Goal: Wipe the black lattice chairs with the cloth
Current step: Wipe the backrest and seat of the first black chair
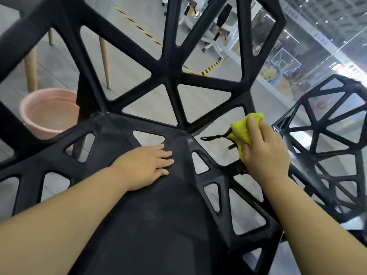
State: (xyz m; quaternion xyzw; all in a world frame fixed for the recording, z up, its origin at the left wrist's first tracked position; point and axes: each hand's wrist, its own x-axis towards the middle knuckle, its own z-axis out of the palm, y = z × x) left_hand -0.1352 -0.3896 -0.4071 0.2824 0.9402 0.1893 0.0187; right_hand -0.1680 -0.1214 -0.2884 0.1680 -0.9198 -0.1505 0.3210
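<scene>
We stand over the nearer black lattice chair (158,225), its seat running straight away from us and its backrest (168,76) rising at the far end. Our left hand (147,165) lies flat on the middle of the seat, fingers straight and pointing right, holding nothing; we judge that it is steadying the chair. Our right hand (266,155) grips the bunched yellow cloth (245,130) and presses it at the seat's right rear corner, where the seat rim meets the lowest rib of the backrest. What matters is how the ribs lie from that corner. One runs up and left toward the hub of the backrest. The seat rim comes back toward us, down and to the right, under our right forearm. The cloth hand already sits at the junction, so we judge either rib could be wiped lengthwise without crossing our arms. The second lattice chair (327,143) stands just beside the first on the right, nearer the cloth hand than the free one. A pink basin (45,116) sits on the floor to the left, well apart from the cloth.
</scene>
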